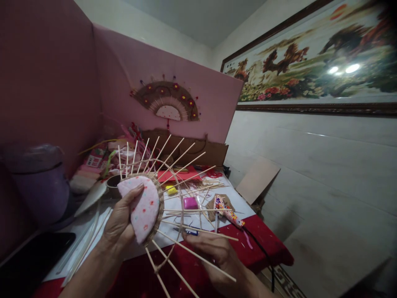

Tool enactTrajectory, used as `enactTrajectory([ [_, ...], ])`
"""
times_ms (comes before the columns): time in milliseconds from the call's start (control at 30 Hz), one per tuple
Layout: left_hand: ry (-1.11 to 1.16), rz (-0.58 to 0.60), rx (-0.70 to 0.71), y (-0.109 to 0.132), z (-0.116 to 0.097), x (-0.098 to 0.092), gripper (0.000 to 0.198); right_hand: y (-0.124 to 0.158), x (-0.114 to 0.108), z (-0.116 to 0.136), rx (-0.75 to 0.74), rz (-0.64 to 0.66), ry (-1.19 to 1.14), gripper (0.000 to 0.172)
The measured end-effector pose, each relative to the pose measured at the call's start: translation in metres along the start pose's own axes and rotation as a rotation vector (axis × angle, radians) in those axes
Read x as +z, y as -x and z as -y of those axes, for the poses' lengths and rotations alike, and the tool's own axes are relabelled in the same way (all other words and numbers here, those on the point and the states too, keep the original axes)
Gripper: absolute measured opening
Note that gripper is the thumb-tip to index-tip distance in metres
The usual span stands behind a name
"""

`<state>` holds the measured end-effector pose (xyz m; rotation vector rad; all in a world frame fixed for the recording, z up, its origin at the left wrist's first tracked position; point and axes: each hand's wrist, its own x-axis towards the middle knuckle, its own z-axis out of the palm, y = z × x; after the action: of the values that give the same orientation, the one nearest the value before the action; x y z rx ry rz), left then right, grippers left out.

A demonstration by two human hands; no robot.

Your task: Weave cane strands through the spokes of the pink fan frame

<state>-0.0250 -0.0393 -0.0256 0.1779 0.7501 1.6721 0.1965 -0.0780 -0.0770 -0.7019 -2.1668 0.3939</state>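
Note:
My left hand (pixel 119 217) grips a half-round pad of white fleece with coloured spots (pixel 145 209), thumb on its face. The pad is the base of a fan frame, with several thin wooden sticks (pixel 173 203) spreading outward from its curved edge. Rows of brown twine run close along that edge. A looser strand of twine (pixel 181 207) arcs across the sticks farther out. Below the sticks at the right, my right hand (pixel 217 250) has its fingers closed where the strand passes; the fingertips are partly hidden. Beside them shows a blue-handled cutter (pixel 191 231).
A patterned glue gun (pixel 229 213) lies on cardboard, its black cord trailing off the table's right edge. Purple clay pack (pixel 190 203), yellow pack (pixel 170 190) and loose sticks lie behind. A finished fan (pixel 167 99) hangs on the pink panel. A purple bin (pixel 40 190) stands left.

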Motion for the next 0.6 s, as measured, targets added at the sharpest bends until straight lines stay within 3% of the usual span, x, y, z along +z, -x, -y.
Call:
enactTrajectory([
  [233, -0.015, -0.016, 0.09, -0.002, -0.002, -0.001, 0.013, 0.006, 0.001, -0.008, 0.122, -0.014, -0.163, 0.043],
  [367, -0.027, -0.004, 0.088, -0.004, -0.003, -0.001, 0.012, 0.01, -0.012, -0.015, 0.123, -0.017, -0.172, 0.03],
  [600, -0.102, 0.017, 0.183, -0.005, -0.004, -0.004, 0.014, 0.029, -0.045, -0.019, 0.14, 0.027, -0.018, 0.026],
])
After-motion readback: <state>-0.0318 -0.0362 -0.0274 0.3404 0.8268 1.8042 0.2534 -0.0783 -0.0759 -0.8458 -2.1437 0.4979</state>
